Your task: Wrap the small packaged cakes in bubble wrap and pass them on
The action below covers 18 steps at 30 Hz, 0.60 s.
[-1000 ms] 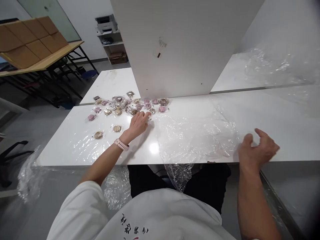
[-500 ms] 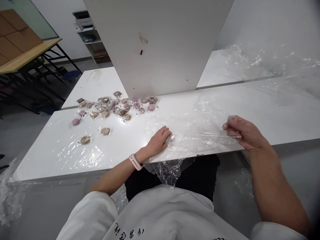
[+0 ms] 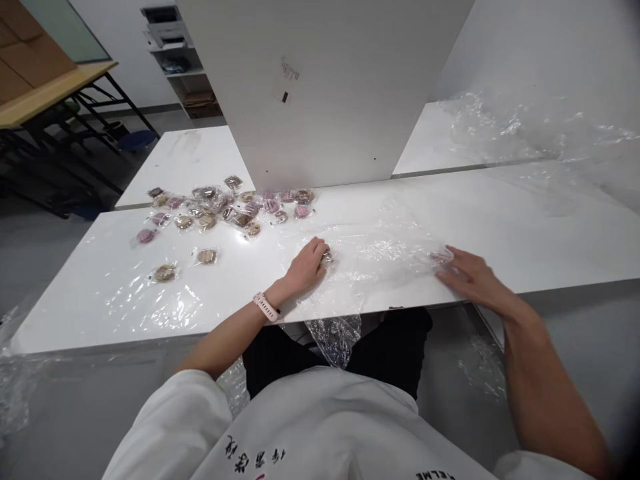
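A sheet of clear plastic film lies crumpled across the white table in front of me. My left hand, with a pale watch band on its wrist, rests on the film's left part. Its fingers are curled over a small wrapped cookie, mostly hidden by them. At the film's right end is my right hand, fingers stretched and apart, the fingertips at the film's edge. To the left lie several individually wrapped cookies, brown, tan and pink; a tan one sits apart from the pile.
A tall white panel stands at the back of the white table. More loose film is heaped at the back right. Film also hangs over the front edge between my legs. A wooden-topped table with cardboard boxes stands far left.
My right hand has loosened from its pinch on the film, its fingers spreading and moving slightly left. The left hand still covers the wrapped cookie. The view has shifted slightly.
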### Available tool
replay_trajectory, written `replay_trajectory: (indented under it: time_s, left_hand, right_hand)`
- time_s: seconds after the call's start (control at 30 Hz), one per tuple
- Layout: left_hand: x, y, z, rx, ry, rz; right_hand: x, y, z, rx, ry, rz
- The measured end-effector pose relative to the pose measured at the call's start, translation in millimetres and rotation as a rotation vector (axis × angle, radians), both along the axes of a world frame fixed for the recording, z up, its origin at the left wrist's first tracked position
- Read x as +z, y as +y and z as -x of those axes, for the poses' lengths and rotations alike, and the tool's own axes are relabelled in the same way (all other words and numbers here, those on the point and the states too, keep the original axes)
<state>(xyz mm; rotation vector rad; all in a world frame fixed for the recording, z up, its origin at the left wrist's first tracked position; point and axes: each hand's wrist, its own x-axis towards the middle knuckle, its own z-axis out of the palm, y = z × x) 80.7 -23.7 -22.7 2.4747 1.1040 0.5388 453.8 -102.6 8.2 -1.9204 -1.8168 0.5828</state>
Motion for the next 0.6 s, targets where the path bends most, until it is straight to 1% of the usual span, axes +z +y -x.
replay_trajectory:
  time_s: [0.1,0.13,0.2,0.27,0.33,0.4,0.5,0.53,0.6]
  left_hand:
    - [2.3,5,3,0.015,-0.005,0.0]
    - [2.5,6,4,0.018,-0.007,-0.001]
    - [1.8,6,4,0.02,-0.009,-0.006]
    - [0.1,5,3,0.025,-0.01,-0.016]
    - [-2.1,3,3,0.039,-0.015,-0.026]
    - [-4.1,2,2,0.051,-0.021,-0.033]
    - [-6.0,2,3,0.062,-0.024,-0.04]
    - [-6.6,2,3,0.06,-0.025,-0.042]
    - [-8.2,2,4,0.058,-0.027,-0.049]
  right_hand:
    - [-12,-2,33,0.109,0.03,0.064]
    - [-13,1,43,0.125,0.065,0.076]
    - [-14,15,59,0.111,0.164,0.072]
    - [-14,34,72,0.09,0.299,0.037]
    - [-17,55,86,0.124,0.482,0.019]
    - [-21,72,103,0.163,0.701,0.044]
    - [-23,80,126,0.104,0.981,0.062]
    - [-22,79,130,0.067,1.019,0.059]
    - [-18,70,124,-0.003,0.983,0.071]
